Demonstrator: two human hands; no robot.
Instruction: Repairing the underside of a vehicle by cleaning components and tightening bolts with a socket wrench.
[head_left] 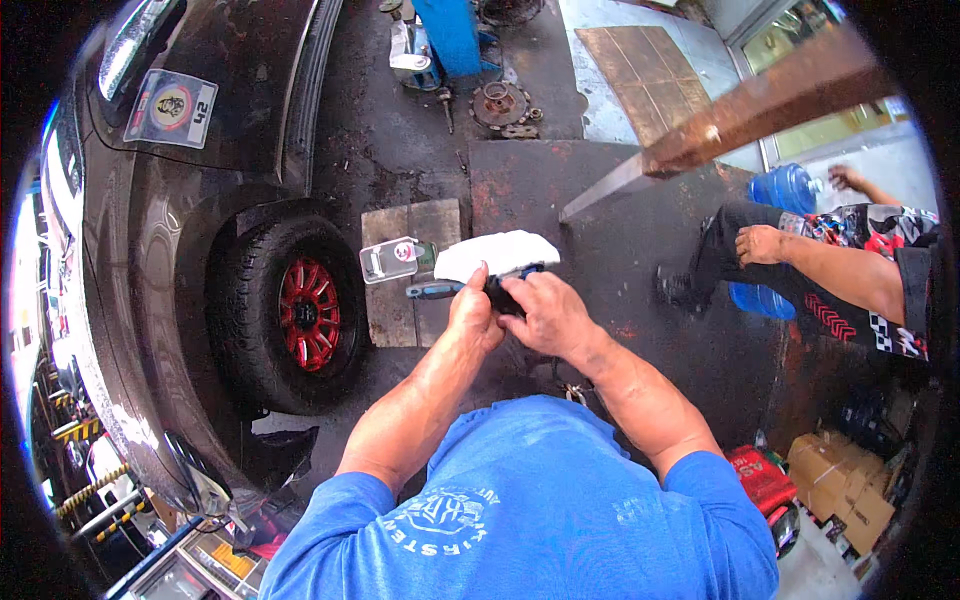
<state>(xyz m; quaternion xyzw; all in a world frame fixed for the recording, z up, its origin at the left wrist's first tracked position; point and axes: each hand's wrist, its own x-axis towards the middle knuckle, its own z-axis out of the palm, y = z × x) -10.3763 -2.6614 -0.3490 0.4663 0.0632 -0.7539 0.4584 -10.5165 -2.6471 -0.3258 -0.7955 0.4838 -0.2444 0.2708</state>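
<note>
Both my hands meet in front of my chest around a small black object point(500, 295) with a blue edge; its kind is hidden by the fingers. My left hand point(474, 318) is closed on its left side, thumb pointing up. My right hand point(548, 315) closes over the right side, fingers curled. Just beyond them is a white curved bundle point(495, 254), perhaps folded cloth. A blue-and-grey handle point(432, 291) shows left of my left hand; what it belongs to is hidden. Farther left, a clear plastic container point(390, 262) rests over a wooden board point(412, 222).
A dark vehicle point(160, 260) stands on the left, its tire point(245, 310) around a red wheel rim point(308, 315). A rusty beam point(720, 120) slants across the right. There a seated person point(860, 260) is beside blue water jugs point(785, 188). Greasy metal parts point(500, 105) lie ahead by a blue post point(447, 35).
</note>
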